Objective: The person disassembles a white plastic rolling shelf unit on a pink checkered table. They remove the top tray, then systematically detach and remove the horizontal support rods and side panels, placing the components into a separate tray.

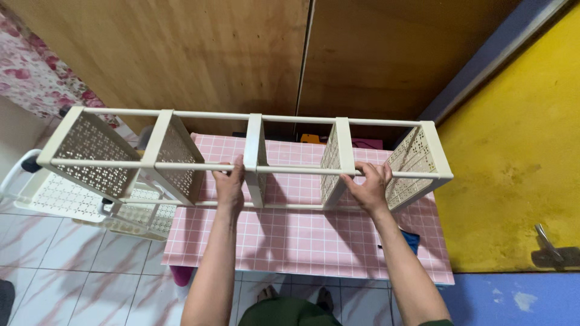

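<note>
Both hands clamped on the front rail now, left hand [229, 182] and right hand [370, 186] each with a closed grip, holding the long cream rack [257, 151] level above the pink checked counter [302, 241], its perforated compartments empty, so setting it down looks like steady, even lowering.

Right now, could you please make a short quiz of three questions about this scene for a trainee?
1. True or false: both hands grip the same pole of the white rack.
2. How many perforated panels does the rack have? A) three B) five C) seven
3. What lies under the rack?

Key:
1. True: the left hand and the right hand both close on the near top pole.
2. B.
3. A small table with a pink checked top.
</note>
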